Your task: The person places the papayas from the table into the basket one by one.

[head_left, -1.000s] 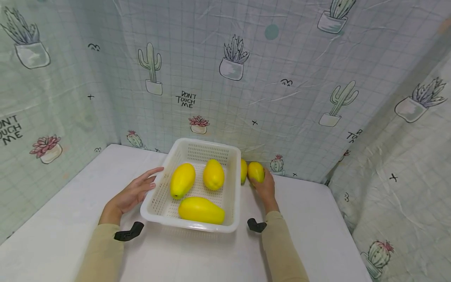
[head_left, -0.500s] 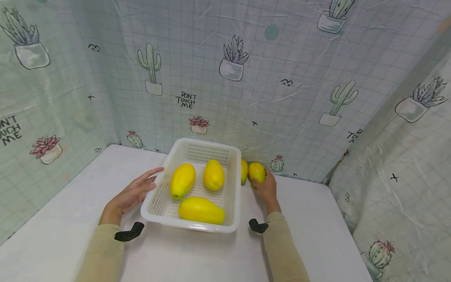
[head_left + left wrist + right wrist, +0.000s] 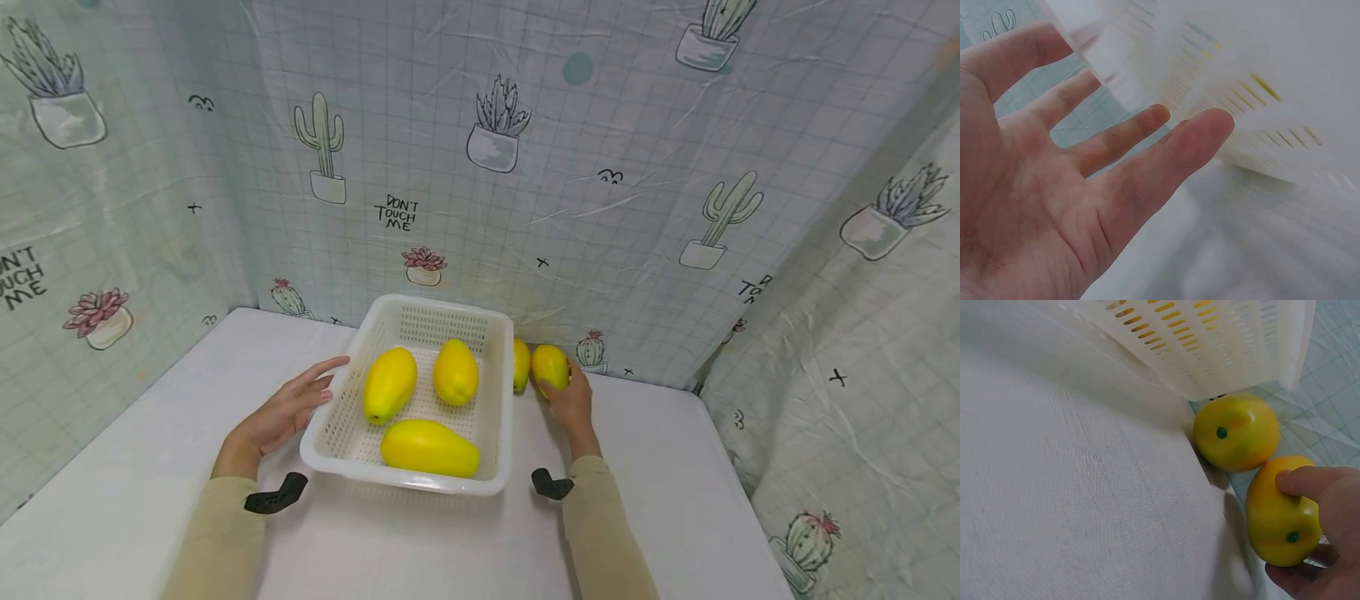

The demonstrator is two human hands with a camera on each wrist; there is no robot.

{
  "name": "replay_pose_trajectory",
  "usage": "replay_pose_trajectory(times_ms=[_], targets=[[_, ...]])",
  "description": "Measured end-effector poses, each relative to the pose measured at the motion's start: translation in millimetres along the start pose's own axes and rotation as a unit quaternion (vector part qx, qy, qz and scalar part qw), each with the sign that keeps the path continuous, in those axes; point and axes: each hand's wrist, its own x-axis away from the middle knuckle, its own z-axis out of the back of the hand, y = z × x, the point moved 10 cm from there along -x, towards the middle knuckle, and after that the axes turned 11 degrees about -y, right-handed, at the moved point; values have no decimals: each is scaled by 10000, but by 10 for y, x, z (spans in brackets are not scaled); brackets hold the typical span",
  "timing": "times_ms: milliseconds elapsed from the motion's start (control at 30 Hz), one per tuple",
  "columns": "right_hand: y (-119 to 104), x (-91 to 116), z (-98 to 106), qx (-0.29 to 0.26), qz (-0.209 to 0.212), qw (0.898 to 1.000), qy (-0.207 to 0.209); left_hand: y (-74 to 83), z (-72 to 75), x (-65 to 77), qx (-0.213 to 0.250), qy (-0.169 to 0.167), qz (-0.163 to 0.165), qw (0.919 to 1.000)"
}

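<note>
A white slotted plastic basket (image 3: pixel 405 477) holds three yellow papayas: one at its left (image 3: pixel 389 386), one at its back right (image 3: pixel 455 372) and one lying crosswise near the front (image 3: pixel 430 448). My left hand (image 3: pixel 281 410) touches the basket's left rim with fingers spread and fairly straight. Right of the basket, my right hand (image 3: pixel 573 402) grips another papaya (image 3: pixel 1279 512), its thumb on top and fingertips below. Beside that one, against the basket's right side, lies a further papaya (image 3: pixel 1236 432) with a green stem tip, partly hidden by the basket in the head view.
White cloth covers the table (image 3: pixel 667 500). A hanging curtain (image 3: pixel 450 167) printed with cacti stands right behind the basket and the papayas, and encloses the left and right sides too.
My right hand has shifted slightly to the right with its papaya, widening the gap to the papaya beside the basket. The left hand and basket stay put.
</note>
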Motion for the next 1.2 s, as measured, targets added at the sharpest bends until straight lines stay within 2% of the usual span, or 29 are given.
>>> replay_pose_trajectory(times_ms=[800, 1200], targets=[[11, 116, 151, -275, 20, 9993, 250, 11, -20, 9, -101, -20, -39, 9999], [-61, 168, 204, -274, 171, 9991, 285, -17, 8, 17, -132, 207, 164, 9996]])
